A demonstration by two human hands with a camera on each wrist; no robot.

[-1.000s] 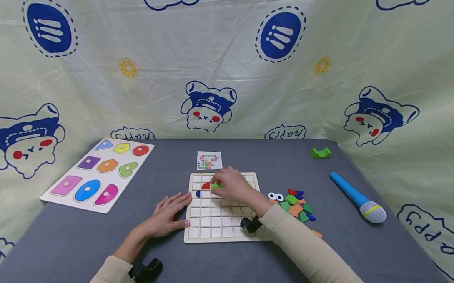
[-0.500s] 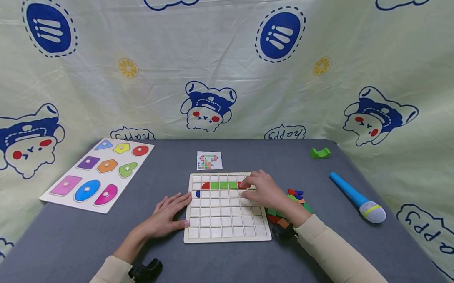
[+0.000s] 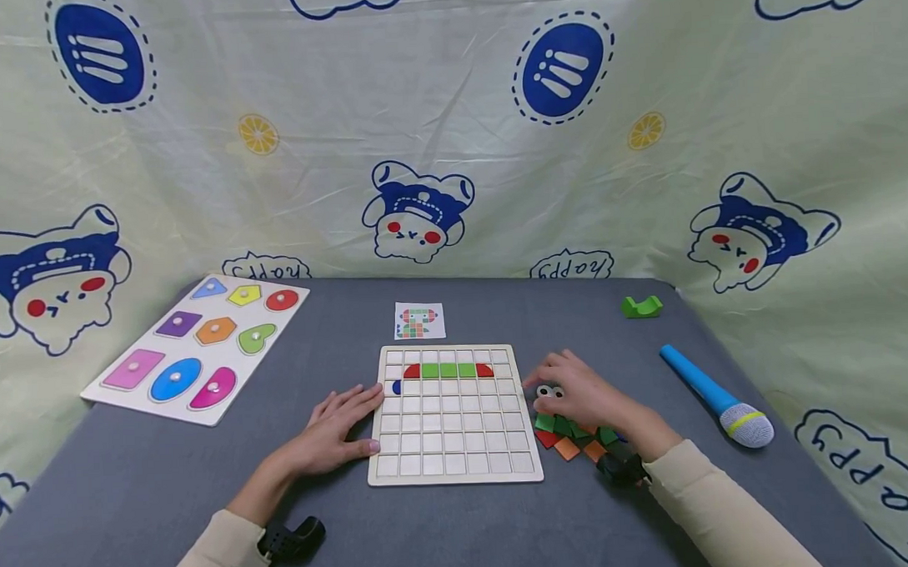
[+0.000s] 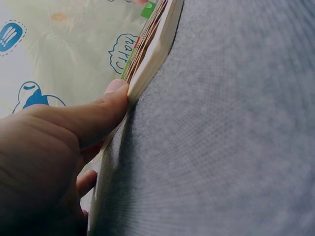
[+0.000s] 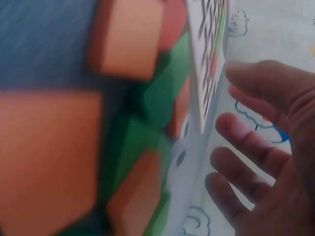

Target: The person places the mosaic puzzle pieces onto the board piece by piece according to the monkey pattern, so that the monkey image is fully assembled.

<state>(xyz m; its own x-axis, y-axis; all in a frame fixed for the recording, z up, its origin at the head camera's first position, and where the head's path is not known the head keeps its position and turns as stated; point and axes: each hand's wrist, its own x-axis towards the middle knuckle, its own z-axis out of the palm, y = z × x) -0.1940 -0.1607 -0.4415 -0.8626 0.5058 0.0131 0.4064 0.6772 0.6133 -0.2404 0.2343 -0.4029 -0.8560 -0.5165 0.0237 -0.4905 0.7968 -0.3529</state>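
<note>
My left hand [image 3: 326, 438] rests its fairly straight fingers and thumb against the left edge of the white grid board [image 3: 454, 444]; the left wrist view shows the thumb [image 4: 101, 115] touching its rim. On the board, a row of green squares [image 3: 448, 370] has a red rounded piece [image 3: 412, 372] at its left and another red piece [image 3: 485, 371] at its right. A blue piece [image 3: 397, 387] lies below left. Over the loose coloured pieces [image 3: 567, 449] right of the board hovers my right hand [image 3: 584, 393], fingers loosely bent, holding nothing. Two googly-eye pieces [image 3: 550, 391] show beneath it.
Behind the board lies a small pattern card [image 3: 419, 320]. A shape puzzle board [image 3: 224, 358] is at the left. To the right are a blue toy microphone [image 3: 709, 391] and a green curved block [image 3: 641, 307]. A printed cloth [image 3: 309, 213] hangs behind the table.
My right hand has moved from the board to the pile at the right. The row of green squares and the right red piece now lie uncovered. The left hand stays put.
</note>
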